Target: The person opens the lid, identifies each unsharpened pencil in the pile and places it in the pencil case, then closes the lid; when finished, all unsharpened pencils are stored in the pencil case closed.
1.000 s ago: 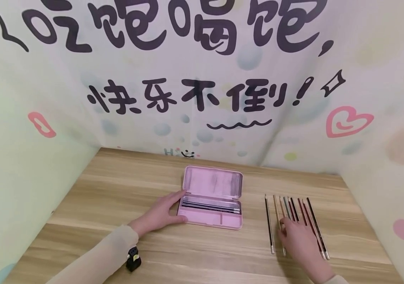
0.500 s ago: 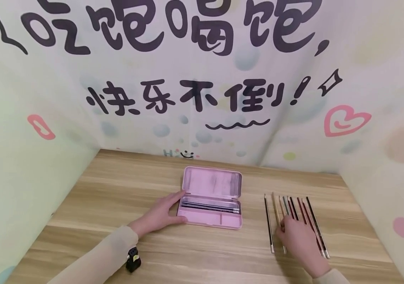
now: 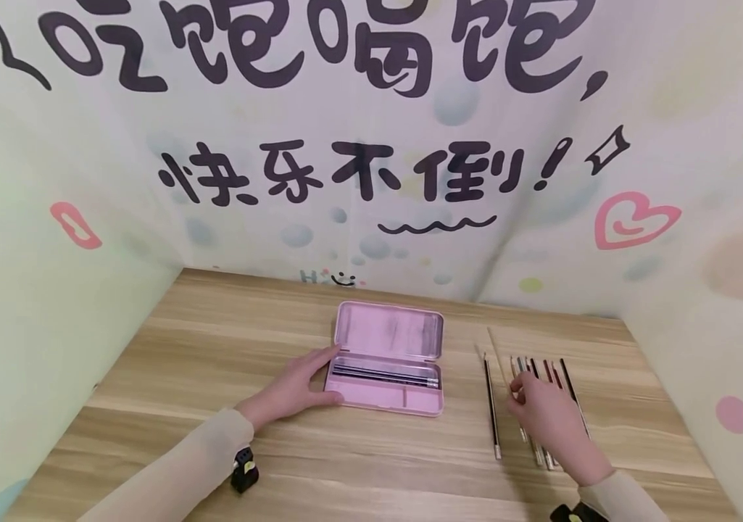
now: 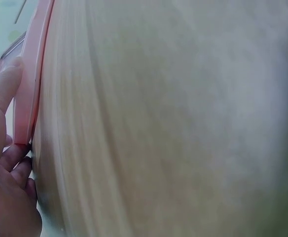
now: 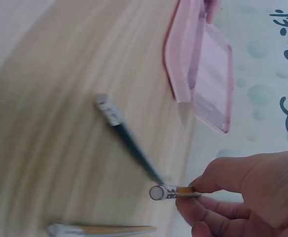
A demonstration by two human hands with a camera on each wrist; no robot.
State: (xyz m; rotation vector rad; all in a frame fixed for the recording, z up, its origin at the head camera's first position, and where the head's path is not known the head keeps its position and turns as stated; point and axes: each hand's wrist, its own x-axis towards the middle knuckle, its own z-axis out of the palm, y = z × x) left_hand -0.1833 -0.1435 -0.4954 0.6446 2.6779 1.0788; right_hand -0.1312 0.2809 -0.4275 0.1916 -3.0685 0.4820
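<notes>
My right hand (image 3: 550,417) pinches a yellow wooden pencil (image 3: 499,355) between thumb and fingers, raised off the table. In the right wrist view its eraser end (image 5: 171,192) sticks out from the fingertips. An open pink pencil case (image 3: 371,395) lies at mid-table, lid tipped back. Several dark pencils (image 3: 384,377) lie in its long rear compartment. My left hand (image 3: 293,391) grips the case's left end; in the left wrist view the thumb is on the pink wall (image 4: 29,98) and the other fingers are bent by its corner.
A black pencil (image 3: 491,406) lies left of the right hand. Several more pencils (image 3: 560,373) lie in a loose row, partly hidden under that hand. The lettered backdrop (image 3: 345,246) stands behind the wooden table (image 3: 214,333).
The yellow pencil has been lifted from the row, and its tip now points further up and left. The right hand has risen slightly. The left hand and case stay put.
</notes>
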